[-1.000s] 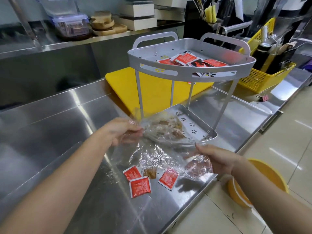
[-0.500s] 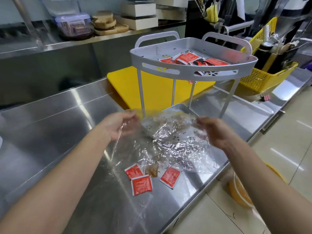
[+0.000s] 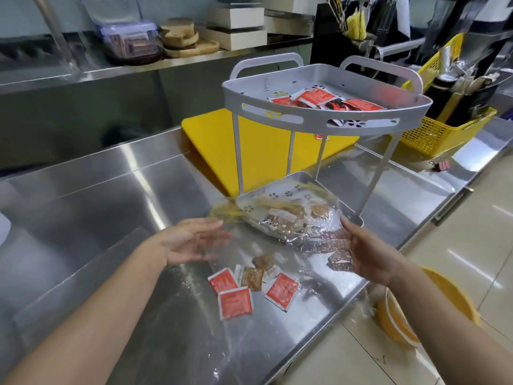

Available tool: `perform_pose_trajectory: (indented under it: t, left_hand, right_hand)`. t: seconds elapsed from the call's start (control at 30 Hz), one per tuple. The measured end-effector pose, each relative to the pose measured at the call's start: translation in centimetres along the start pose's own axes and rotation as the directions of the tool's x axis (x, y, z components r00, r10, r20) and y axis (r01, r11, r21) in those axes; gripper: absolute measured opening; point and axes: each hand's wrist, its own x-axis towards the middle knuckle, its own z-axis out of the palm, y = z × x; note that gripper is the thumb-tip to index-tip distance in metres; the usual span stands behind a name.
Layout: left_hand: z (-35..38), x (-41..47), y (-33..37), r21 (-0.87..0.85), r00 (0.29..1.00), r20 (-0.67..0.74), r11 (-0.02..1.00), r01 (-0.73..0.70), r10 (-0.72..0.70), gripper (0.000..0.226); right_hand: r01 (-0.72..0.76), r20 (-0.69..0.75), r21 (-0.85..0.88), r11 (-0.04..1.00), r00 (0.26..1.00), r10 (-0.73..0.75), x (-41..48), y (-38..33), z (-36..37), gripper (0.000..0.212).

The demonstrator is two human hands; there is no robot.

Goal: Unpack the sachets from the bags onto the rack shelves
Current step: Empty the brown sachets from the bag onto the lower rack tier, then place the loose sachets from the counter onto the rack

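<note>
A grey two-tier rack (image 3: 327, 126) stands on the steel counter. Its upper shelf holds several red sachets (image 3: 316, 97). A clear plastic bag (image 3: 308, 232) with brown sachets (image 3: 286, 215) inside lies across the lower shelf (image 3: 301, 177). My right hand (image 3: 369, 254) grips the bag's near end between thumb and fingers. My left hand (image 3: 194, 240) hovers just left of the bag's yellow zip strip (image 3: 222, 212), fingers apart and holding nothing. On the counter between my hands lie three loose red sachets (image 3: 236, 301) and two brown ones (image 3: 252, 277).
A yellow cutting board (image 3: 266, 145) lies behind the rack. A yellow basket (image 3: 433, 134) of utensils stands at the right, with a binder clip (image 3: 441, 164) in front of it. The counter edge runs past my right wrist; a yellow bowl (image 3: 433, 309) sits on the floor below.
The bag, held up by both hands before, has come down onto the lower shelf with its brown sachets. My left hand has let go and opened. A second brown sachet lies on the counter.
</note>
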Motion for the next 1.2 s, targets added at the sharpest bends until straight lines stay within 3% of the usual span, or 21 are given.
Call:
perform_pose_trajectory:
  t: [0.07,0.13,0.37,0.5,0.67,0.87,0.9,0.97,1.03,1.13,1.2]
  left_hand:
    - [0.5,0.3,-0.7,-0.078,0.993,-0.103,0.995,-0.068,0.060,0.015]
    - [1.1,0.4,-1.0,-0.055,0.971,-0.220,0.992,-0.111,0.096,0.004]
    - [0.2,-2.9,-1.7,0.175,0.803,-0.514,0.953,-0.246,0.302,0.010]
    - [-2.8,-7.4,-2.6,0.170,0.699,-0.630,0.938,-0.301,0.338,0.011]
    - [-7.1,-12.9,-6.8,0.097,0.535,-0.800,0.938,-0.333,0.273,0.012]
    - [-9.5,-15.7,-14.9,0.020,0.333,-0.937,0.966,-0.257,0.108,0.047]
    - [-9.6,-16.0,-15.9,0.054,0.325,-0.939,0.980,-0.189,0.114,0.051]
    - [-9.5,-16.3,-17.6,0.192,0.347,-0.927,0.975,0.114,0.142,0.057]
    - [-8.7,-16.6,-19.2,0.379,0.387,-0.894,0.840,0.388,0.224,0.070]
    - [-7.8,-16.4,-21.3,0.598,0.520,-0.791,0.589,0.543,0.323,0.091]
    - [-7.6,-16.0,-22.2,0.642,0.564,-0.761,0.499,0.582,0.321,0.094]
  right_hand:
    - [0.027,-0.055,0.032,0.999,0.998,-0.025,0.3,0.2,0.5,0.036]
    - [0.029,-0.109,-0.061,0.998,0.993,-0.036,0.7,0.1,0.9,0.030]
    - [-0.026,-0.175,-0.284,0.959,0.984,-0.025,2.5,0.8,4.4,0.009]
    - [0.074,-0.104,-0.448,0.891,0.986,-0.134,4.7,1.2,9.3,0.013]
    - [0.190,0.043,-0.618,0.763,0.977,-0.209,8.2,2.6,16.1,0.014]
    - [0.161,0.126,-0.769,0.618,0.987,-0.100,11.8,7.4,21.6,0.011]
    - [0.155,0.124,-0.787,0.597,0.988,-0.094,12.2,8.2,22.1,0.011]
    - [0.154,0.117,-0.838,0.524,0.988,-0.103,12.7,9.6,22.8,0.009]
    - [0.147,0.109,-0.886,0.440,0.988,-0.109,13.1,10.8,23.1,0.014]
    - [0.135,0.099,-0.944,0.301,0.986,-0.133,13.7,12.2,22.9,0.012]
    - [0.141,0.115,-0.975,0.173,0.981,-0.154,13.5,12.7,22.9,0.014]
